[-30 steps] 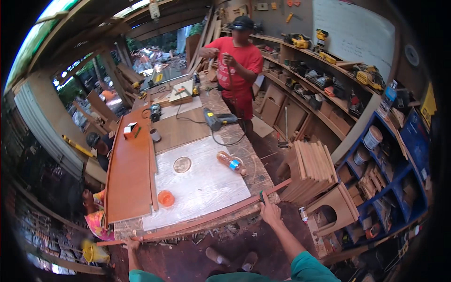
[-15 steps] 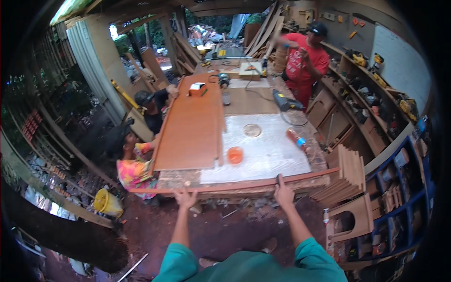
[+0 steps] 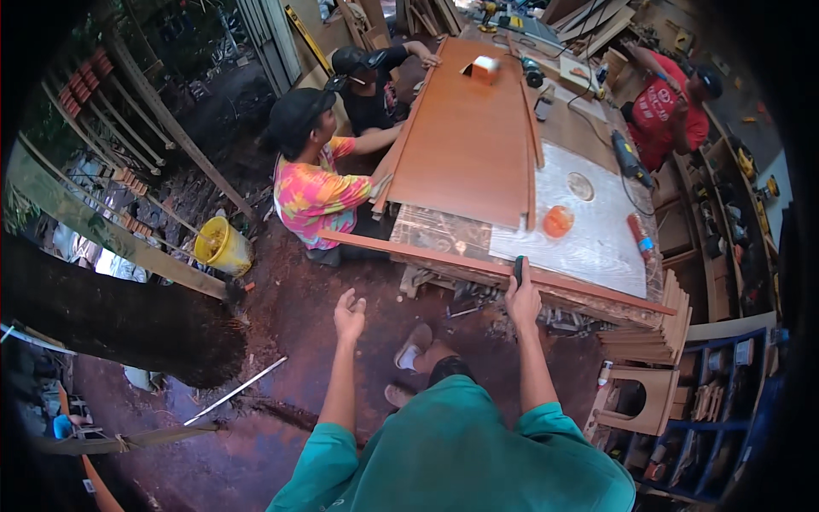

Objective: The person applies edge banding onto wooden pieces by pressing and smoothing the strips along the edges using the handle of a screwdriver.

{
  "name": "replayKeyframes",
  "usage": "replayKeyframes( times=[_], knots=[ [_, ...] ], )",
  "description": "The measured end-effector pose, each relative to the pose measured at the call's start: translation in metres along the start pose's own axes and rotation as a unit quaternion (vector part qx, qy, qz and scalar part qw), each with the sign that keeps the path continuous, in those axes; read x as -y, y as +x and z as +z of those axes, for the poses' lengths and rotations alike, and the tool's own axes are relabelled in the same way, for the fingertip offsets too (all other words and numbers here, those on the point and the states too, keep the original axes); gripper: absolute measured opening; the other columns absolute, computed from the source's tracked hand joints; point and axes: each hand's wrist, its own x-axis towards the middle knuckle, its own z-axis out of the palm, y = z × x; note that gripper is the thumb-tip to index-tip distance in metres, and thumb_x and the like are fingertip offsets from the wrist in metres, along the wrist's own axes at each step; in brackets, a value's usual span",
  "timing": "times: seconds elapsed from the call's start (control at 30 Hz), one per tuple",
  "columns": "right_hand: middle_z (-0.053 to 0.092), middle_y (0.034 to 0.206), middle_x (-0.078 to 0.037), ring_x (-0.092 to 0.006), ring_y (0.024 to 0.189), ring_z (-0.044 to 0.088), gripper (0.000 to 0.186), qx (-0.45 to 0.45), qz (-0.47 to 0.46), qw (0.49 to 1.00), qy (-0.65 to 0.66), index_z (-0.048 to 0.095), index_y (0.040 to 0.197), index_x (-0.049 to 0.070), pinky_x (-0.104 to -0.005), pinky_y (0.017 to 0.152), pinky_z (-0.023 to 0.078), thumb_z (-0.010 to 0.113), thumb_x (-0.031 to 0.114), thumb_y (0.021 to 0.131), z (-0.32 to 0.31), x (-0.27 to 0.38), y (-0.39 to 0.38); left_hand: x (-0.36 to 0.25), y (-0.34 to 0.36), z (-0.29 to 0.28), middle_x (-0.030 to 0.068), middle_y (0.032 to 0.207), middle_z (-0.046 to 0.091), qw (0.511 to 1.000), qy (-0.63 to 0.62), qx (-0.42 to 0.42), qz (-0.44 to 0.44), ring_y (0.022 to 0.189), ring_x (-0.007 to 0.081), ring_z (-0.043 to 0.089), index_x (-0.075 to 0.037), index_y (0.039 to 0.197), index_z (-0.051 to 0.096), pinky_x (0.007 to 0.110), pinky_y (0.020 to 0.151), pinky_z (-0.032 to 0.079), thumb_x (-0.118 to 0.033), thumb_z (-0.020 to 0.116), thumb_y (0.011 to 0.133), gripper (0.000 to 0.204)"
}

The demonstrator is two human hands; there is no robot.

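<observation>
A long, narrow reddish-brown wooden strip (image 3: 409, 248) lies along the near edge of the workbench, its left end jutting past the corner. My right hand (image 3: 523, 300) is closed around a small dark object (image 3: 519, 270) beside the strip; its kind is too small to tell. My left hand (image 3: 349, 317) hovers over the floor, apart from the strip, fingers spread and nothing in them. Beyond the strip, a large reddish-brown wooden panel (image 3: 465, 145) lies on the bench. An orange container (image 3: 559, 222) sits on the whitish sheet (image 3: 597, 243) to its right.
Two people crouch at the bench's left side, touching the panel; another person in red (image 3: 661, 115) stands at the far right. A corded power tool (image 3: 630, 158) and a bottle (image 3: 639, 235) lie on the bench. Wooden pieces (image 3: 653, 328) stack at right; a yellow bucket (image 3: 226, 247) stands left.
My left hand has come off the strip and moved back toward me. My right hand stays by the strip with the dark object. The view has swung, bringing more of the left side in.
</observation>
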Motion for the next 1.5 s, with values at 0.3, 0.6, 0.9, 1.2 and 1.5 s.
replayKeyframes(
  times=[0.3, 0.6, 0.9, 1.2, 1.5],
  knots=[
    [0.064, 0.069, -0.028, -0.0488, 0.066, 0.062, 0.060, 0.059, -0.025, 0.997, 0.053, 0.029, 0.153, 0.020, -0.0580, 0.060, 0.048, 0.050, 0.030, 0.098, 0.043, 0.090, -0.010, -0.050, 0.094, -0.101, 0.0109, 0.099, 0.071, 0.989, 0.061, 0.064, 0.116, 0.088, 0.0127, 0.066, 0.004, 0.123, 0.061, 0.025, 0.078, 0.051, -0.013, 0.063, 0.094, 0.034],
    [0.064, 0.070, -0.027, -0.0484, 0.067, 0.063, 0.060, 0.061, 0.061, 0.989, 0.123, 0.028, 0.154, 0.020, -0.0562, 0.059, 0.048, 0.051, 0.028, 0.099, 0.064, 0.146, -0.020, -0.066, 0.199, -0.065, 0.0130, 0.116, 0.059, 0.989, -0.141, -0.003, -0.032, 0.102, 0.0202, 0.063, -0.001, 0.131, 0.051, 0.036, 0.082, 0.059, -0.022, 0.061, 0.098, 0.040],
    [0.065, 0.075, -0.028, -0.0498, 0.072, 0.064, 0.059, 0.004, 0.145, 0.980, 0.137, 0.031, 0.153, 0.020, -0.0554, 0.062, 0.049, 0.052, 0.031, 0.098, 0.087, 0.184, -0.035, -0.062, 0.235, -0.114, 0.0064, 0.093, 0.068, 0.953, -0.179, 0.221, -0.105, 0.081, 0.0190, 0.069, -0.003, 0.096, 0.067, 0.032, 0.072, 0.061, -0.010, 0.071, 0.091, 0.010],
    [0.065, 0.070, -0.028, -0.0476, 0.067, 0.065, 0.064, -0.003, 0.138, 0.985, 0.102, 0.029, 0.153, 0.021, -0.0557, 0.060, 0.050, 0.055, 0.033, 0.097, 0.157, 0.342, -0.074, -0.062, 0.255, -0.114, 0.0186, 0.102, 0.067, 0.903, -0.197, 0.334, -0.182, 0.087, 0.0275, 0.070, 0.008, 0.110, 0.062, 0.040, 0.084, 0.061, -0.015, 0.066, 0.095, 0.028],
    [0.065, 0.068, -0.024, -0.0444, 0.064, 0.065, 0.067, 0.061, 0.061, 0.992, 0.089, 0.029, 0.153, 0.022, -0.0544, 0.063, 0.053, 0.059, 0.027, 0.093, 0.202, 0.453, -0.103, -0.051, 0.287, -0.123, 0.0263, 0.117, 0.063, 0.784, -0.272, 0.452, -0.327, 0.109, 0.0339, 0.063, 0.012, 0.126, 0.050, 0.043, 0.097, 0.052, -0.055, 0.036, 0.102, 0.072]
  ],
)
